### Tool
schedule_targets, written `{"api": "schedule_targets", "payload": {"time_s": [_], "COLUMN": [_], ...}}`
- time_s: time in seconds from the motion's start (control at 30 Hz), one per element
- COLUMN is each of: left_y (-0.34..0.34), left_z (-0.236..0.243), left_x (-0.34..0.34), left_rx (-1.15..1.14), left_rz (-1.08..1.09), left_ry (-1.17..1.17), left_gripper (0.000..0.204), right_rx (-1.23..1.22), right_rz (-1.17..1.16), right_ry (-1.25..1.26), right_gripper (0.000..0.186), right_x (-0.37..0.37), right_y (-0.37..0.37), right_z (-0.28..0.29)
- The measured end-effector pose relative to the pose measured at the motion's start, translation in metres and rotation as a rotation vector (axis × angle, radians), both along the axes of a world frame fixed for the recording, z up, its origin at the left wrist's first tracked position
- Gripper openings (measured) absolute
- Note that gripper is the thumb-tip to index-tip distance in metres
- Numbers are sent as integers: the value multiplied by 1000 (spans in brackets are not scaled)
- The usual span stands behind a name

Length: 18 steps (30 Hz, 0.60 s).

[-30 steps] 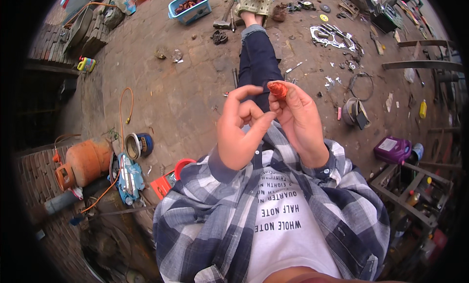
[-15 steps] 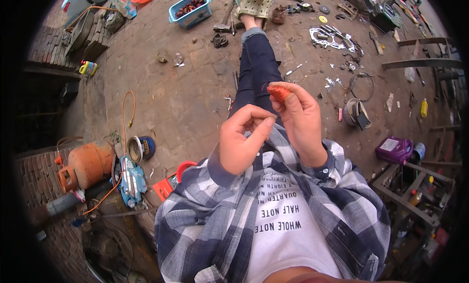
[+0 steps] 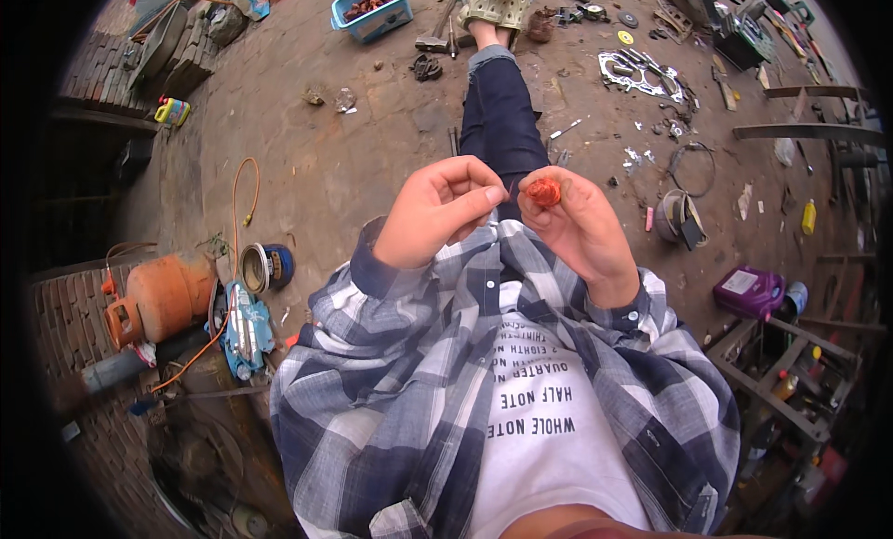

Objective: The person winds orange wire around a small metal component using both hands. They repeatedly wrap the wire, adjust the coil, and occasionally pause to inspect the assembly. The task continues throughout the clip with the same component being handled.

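Note:
Between the thumb and fingers of my right hand [image 3: 586, 223] is a small red-orange lump [image 3: 543, 193], crinkled and rounded at its end. Its exact kind is unclear. My left hand [image 3: 442, 209] is closed in a pinch, thumb against forefinger, just left of the lump and apart from it. A faint fine strand shows by the left fingertips; whether they grip it is too small to make out. Both hands are over my lap, above the dark jeans [image 3: 507, 106].
A blue basin [image 3: 374, 20] of dark red pieces stands far off, beside a hammer [image 3: 433, 44]. Metal parts and a gasket [image 3: 642, 76] lie at far right. An orange gas cylinder [image 3: 167, 297] with a hose is at left; a purple jug [image 3: 750, 290] and metal frame [image 3: 791, 376] at right.
My left hand has moved up and left, away from my right wrist. My right hand has shifted slightly right and down, turning the red-orange lump so its end faces me.

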<state>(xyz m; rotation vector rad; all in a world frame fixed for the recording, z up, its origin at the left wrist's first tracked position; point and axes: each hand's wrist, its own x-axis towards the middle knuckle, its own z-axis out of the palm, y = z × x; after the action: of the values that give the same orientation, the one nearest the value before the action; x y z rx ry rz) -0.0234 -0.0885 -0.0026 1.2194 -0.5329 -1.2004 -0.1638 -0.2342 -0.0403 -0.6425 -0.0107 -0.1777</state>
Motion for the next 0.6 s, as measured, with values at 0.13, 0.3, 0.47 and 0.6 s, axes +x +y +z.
{"api": "schedule_targets", "payload": {"time_s": [0.13,0.3,0.47,0.6], "left_y": [-1,-5,-8,-6], "left_z": [3,10,20,25], "left_x": [2,8,9,2], "left_rx": [-70,-79,-34,-55], "left_rz": [-3,-77,-103,22], "left_ry": [95,58,-32,-107], "left_gripper": [24,34,35,36], "right_rx": [31,43,19,-114], "right_rz": [-14,8,-19,-178], "right_ry": [22,22,29,94], "right_gripper": [34,31,30,27], "right_x": [1,2,2,1], "right_y": [0,-1,1,3], "right_z": [0,-3,1,6]}}
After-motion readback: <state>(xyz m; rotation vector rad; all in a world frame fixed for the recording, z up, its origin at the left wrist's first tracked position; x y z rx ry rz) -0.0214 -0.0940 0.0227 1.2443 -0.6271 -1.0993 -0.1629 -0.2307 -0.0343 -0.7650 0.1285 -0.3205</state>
